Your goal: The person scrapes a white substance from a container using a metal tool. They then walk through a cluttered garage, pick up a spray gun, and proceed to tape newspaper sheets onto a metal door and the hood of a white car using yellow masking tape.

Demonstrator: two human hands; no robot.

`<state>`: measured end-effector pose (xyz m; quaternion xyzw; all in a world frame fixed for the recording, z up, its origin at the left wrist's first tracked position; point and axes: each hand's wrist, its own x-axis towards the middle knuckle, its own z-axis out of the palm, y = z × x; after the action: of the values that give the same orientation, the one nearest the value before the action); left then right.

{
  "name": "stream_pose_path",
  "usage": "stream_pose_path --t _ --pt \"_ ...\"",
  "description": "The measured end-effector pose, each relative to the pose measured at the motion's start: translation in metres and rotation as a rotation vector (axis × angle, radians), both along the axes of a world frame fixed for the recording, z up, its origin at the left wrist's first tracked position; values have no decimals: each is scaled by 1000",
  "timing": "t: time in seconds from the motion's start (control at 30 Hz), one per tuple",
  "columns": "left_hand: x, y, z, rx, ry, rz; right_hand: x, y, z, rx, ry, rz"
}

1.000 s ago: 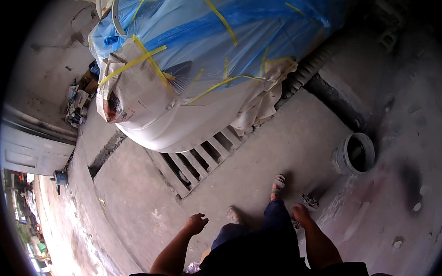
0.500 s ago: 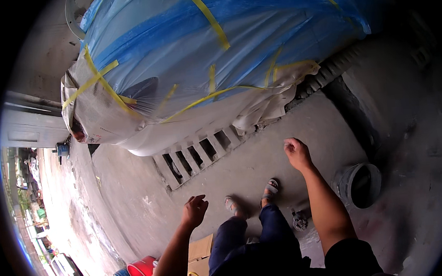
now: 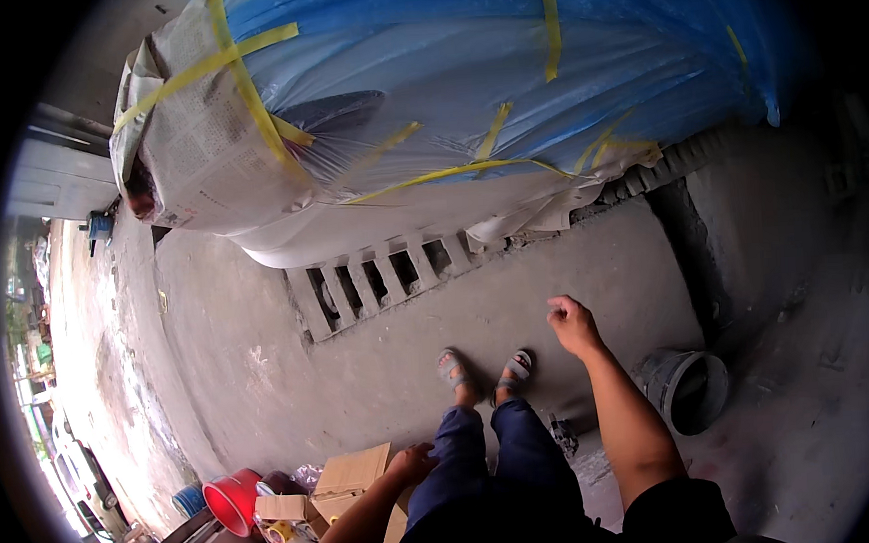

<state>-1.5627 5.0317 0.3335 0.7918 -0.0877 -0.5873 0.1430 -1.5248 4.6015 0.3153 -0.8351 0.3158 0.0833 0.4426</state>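
My right hand [image 3: 574,326] hangs in front of me over the grey floor, its fingers curled in. Whether anything small is inside them is hidden. Lower and to the left, my left hand [image 3: 412,463] is beside my thigh, with loosely bent fingers apart and nothing seen in them. Neither hand touches the car [image 3: 354,238] ahead of me. Its white lower body shows below blue plastic sheeting [image 3: 424,66], printed paper [image 3: 201,136] and strips of yellow tape [image 3: 552,29].
Slotted floor drain covers [image 3: 376,279] run beneath the car's edge. A dark bucket [image 3: 691,393] lies or tilts at right. Cardboard [image 3: 352,470], a red bucket [image 3: 232,503] and a yellow tape roll [image 3: 279,531] are at lower left. A small dark object [image 3: 563,436] sits beside my right leg.
My view has shifted, so the covered car sits higher and more of the lower-left clutter shows. My left hand has lowered toward my thigh. My right hand stays bent forward.
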Motion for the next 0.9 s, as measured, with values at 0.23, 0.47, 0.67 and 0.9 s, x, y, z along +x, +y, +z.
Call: stream_pose_path --t 0.23,0.47,0.67,0.9 --pt "-47 71 28 60 9 -118 -196 86 -29 314 473 185" --pt "-104 112 30 104 -176 451 -193 68 -10 -78 469 420" --pt "-87 190 34 -37 -259 720 -120 117 -6 -13 564 564" --pt "-67 343 25 -65 -312 930 -17 337 22 -243 463 784"
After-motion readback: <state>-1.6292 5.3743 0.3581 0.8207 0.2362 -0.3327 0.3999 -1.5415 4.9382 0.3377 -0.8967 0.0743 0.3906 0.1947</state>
